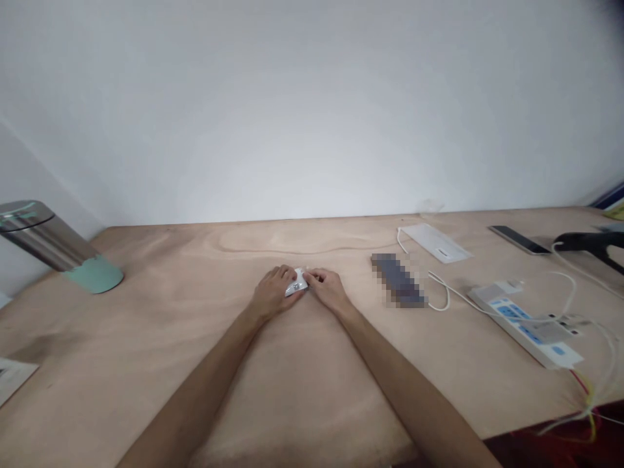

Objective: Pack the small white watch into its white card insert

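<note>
A small white and clear packet [297, 283] lies at the middle of the wooden table [312, 370], between both hands. My left hand [275, 290] is closed on its left part, fingers over the top and thumb along the near edge. At the packet's right end, my right hand [330, 287] pinches the edge between thumb and curled fingers. What the packet contains is too small to make out.
A steel and mint-green flask [63, 247] leans in view at the left. On the right are a blurred-out phone-like item [398, 281], a white pouch [435, 242], a dark phone [519, 240], a power strip [526, 325] and loose white cables. Paper [14, 378] lies at the left edge.
</note>
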The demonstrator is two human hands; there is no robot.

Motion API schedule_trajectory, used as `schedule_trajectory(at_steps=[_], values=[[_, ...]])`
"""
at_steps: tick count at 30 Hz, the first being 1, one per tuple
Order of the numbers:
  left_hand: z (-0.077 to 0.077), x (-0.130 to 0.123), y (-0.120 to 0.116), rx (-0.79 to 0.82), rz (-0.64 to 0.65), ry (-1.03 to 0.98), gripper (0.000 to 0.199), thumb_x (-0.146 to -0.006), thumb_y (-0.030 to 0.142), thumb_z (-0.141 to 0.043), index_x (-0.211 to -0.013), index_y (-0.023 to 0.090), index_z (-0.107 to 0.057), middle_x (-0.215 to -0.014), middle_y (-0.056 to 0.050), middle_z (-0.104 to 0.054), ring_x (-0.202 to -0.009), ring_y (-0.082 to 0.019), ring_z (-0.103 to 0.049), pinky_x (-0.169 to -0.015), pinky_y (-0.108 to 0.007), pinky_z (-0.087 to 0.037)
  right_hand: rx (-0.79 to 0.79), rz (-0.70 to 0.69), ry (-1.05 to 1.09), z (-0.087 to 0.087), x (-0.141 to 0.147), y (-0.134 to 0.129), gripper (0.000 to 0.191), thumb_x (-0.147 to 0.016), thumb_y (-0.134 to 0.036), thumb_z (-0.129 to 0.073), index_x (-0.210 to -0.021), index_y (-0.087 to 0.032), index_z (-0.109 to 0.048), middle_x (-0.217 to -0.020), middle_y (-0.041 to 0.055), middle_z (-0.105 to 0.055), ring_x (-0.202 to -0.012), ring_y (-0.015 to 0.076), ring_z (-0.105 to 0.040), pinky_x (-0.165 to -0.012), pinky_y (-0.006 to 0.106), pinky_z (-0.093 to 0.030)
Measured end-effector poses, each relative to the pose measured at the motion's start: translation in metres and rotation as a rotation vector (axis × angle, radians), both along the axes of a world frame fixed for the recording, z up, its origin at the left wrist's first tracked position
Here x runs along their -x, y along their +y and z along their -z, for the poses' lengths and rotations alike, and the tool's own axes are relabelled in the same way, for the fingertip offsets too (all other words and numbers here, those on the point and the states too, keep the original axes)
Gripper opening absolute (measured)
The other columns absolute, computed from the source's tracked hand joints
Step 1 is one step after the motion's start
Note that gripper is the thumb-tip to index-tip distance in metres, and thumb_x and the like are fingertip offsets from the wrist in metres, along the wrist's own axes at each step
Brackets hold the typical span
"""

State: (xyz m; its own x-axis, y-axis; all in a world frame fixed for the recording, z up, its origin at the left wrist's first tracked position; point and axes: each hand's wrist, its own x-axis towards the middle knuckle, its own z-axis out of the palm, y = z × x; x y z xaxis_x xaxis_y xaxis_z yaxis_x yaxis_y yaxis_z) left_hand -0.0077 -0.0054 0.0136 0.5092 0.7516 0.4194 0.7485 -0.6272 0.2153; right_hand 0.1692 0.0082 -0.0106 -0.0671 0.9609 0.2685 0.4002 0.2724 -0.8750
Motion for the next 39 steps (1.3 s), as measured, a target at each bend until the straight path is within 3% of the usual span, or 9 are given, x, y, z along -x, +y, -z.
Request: schedule_trajectory(at_steps=[3, 8, 14, 18, 24, 27, 30, 35, 39], values=[[0.001, 0.0, 0.001, -0.011, 0.003, -0.002, 0.023, -0.085, 0.04, -0.054, -0.097, 0.02, -0.051, -0.099, -0.006, -0.057, -0.093, -0.023, -0.054, -0.083, -0.037, -0.045, 0.041, 0.003, 0.105, 0.001, 0.001, -0.001, 0.017, -0.077, -0.035, -0.058, -0.085, -0.021, -0.065, -0.08, 0.0003, -0.07, -0.073, 0.0159, -0.062, -0.069, 0.027, -0.045], [0.004, 0.002, 0.002, -0.036, 0.024, 0.028, 0.022, -0.085, 0.041, -0.053, -0.096, 0.022, -0.054, -0.108, -0.007, -0.056, -0.099, -0.023, -0.053, -0.087, -0.038, -0.045, 0.063, -0.022, 0.164, -0.002, 0.002, -0.004, 0.035, -0.074, -0.028, -0.059, -0.109, -0.023, -0.057, -0.078, -0.0022, -0.07, -0.063, 0.0127, -0.058, -0.064, 0.025, -0.045], [0.002, 0.001, 0.001, 0.012, 0.008, -0.007, 0.023, -0.085, 0.042, -0.053, -0.096, 0.022, -0.053, -0.098, -0.006, -0.057, -0.092, -0.023, -0.054, -0.082, -0.037, -0.045, 0.164, -0.043, 0.268, -0.011, 0.002, -0.009, 0.037, -0.072, -0.027, -0.055, -0.109, -0.022, -0.056, -0.072, -0.0033, -0.067, -0.049, 0.0104, -0.052, -0.048, 0.021, -0.04], [-0.001, 0.001, 0.001, 0.045, -0.004, -0.023, 0.024, -0.085, 0.042, -0.053, -0.097, 0.021, -0.053, -0.097, -0.006, -0.058, -0.09, -0.022, -0.054, -0.08, -0.036, -0.046, 0.199, 0.035, 0.318, -0.01, 0.0, -0.008, 0.035, -0.074, -0.027, -0.048, -0.108, -0.022, -0.055, -0.076, -0.0025, -0.068, -0.038, 0.0077, -0.042, -0.039, 0.021, -0.034], [0.004, 0.001, 0.005, 0.037, 0.018, -0.027, 0.025, -0.085, 0.044, -0.054, -0.095, 0.021, -0.057, -0.099, -0.006, -0.06, -0.094, -0.022, -0.055, -0.086, -0.038, -0.045, 0.095, 0.338, 0.054, -0.007, -0.005, -0.004, 0.023, -0.077, -0.028, -0.051, -0.098, -0.025, -0.06, -0.088, 0.0004, -0.068, -0.07, 0.0156, -0.06, -0.061, 0.026, -0.044], [0.006, 0.002, 0.005, 0.021, 0.024, -0.034, 0.024, -0.086, 0.043, -0.054, -0.095, 0.022, -0.059, -0.103, -0.007, -0.06, -0.098, -0.022, -0.055, -0.089, -0.038, -0.045, 0.099, 0.405, -0.12, -0.009, -0.004, -0.006, 0.017, -0.079, -0.027, -0.052, -0.094, -0.027, -0.061, -0.09, 0.0006, -0.069, -0.081, 0.0185, -0.061, -0.069, 0.029, -0.043], [0.006, 0.003, 0.005, 0.024, 0.038, -0.044, 0.023, -0.086, 0.043, -0.054, -0.093, 0.022, -0.062, -0.107, -0.007, -0.06, -0.102, -0.022, -0.054, -0.09, -0.038, -0.045, 0.093, 0.365, -0.102, -0.007, -0.002, -0.006, 0.015, -0.079, -0.026, -0.051, -0.09, -0.027, -0.062, -0.082, 0.0, -0.069, -0.077, 0.0179, -0.061, -0.068, 0.029, -0.043], [0.006, 0.004, 0.006, 0.056, 0.048, -0.072, 0.024, -0.088, 0.041, -0.05, -0.097, 0.023, -0.064, -0.111, -0.006, -0.062, -0.106, -0.021, -0.055, -0.094, -0.038, -0.045, 0.12, 0.173, 0.297, -0.004, 0.0, -0.005, 0.024, -0.075, -0.027, -0.049, -0.096, -0.022, -0.059, -0.083, 0.0017, -0.07, -0.069, 0.0154, -0.062, -0.057, 0.024, -0.045], [0.006, 0.004, 0.008, 0.079, 0.074, -0.078, 0.025, -0.091, 0.033, -0.044, -0.104, 0.023, -0.063, -0.114, -0.006, -0.063, -0.108, -0.02, -0.055, -0.097, -0.04, -0.043, 0.139, 0.071, 0.405, -0.008, 0.002, -0.007, 0.029, -0.073, -0.027, -0.05, -0.099, -0.018, -0.061, -0.084, 0.0045, -0.07, -0.063, 0.0136, -0.059, -0.051, 0.022, -0.043]])
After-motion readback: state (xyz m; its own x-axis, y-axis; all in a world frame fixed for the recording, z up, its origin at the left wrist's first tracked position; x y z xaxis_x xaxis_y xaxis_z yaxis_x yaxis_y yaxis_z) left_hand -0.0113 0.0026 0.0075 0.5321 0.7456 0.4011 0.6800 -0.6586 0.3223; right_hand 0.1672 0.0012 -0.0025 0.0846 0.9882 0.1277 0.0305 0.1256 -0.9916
